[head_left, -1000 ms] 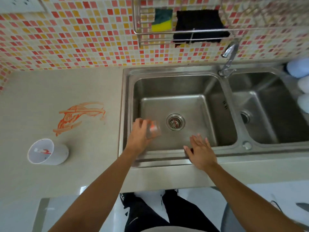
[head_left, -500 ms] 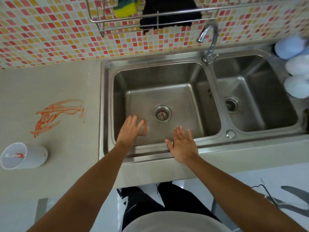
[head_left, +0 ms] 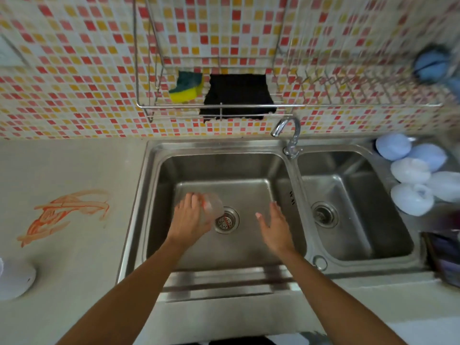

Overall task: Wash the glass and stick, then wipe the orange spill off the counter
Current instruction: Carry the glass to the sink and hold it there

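Note:
My left hand (head_left: 188,219) holds a clear glass (head_left: 214,206) with an orange streak inside, low over the left basin of the steel sink (head_left: 224,148), just left of the drain (head_left: 226,220). My right hand (head_left: 275,226) hovers over the same basin with fingers straight, holding nothing. An orange spill (head_left: 63,212) is smeared on the counter left of the sink. A white cup (head_left: 15,278) lies at the left edge; I cannot see a stick in it from here.
A wire rack (head_left: 216,105) on the tiled wall holds a yellow-green sponge (head_left: 186,87) and a black cloth (head_left: 237,95). The faucet (head_left: 290,135) stands between the two basins. Several pale blue and white round things (head_left: 410,175) sit at the right.
The view tilted up, showing more wall and rack. My left hand moved the glass farther into the basin toward the drain. My right hand lifted off the sink's front rim and moved over the basin.

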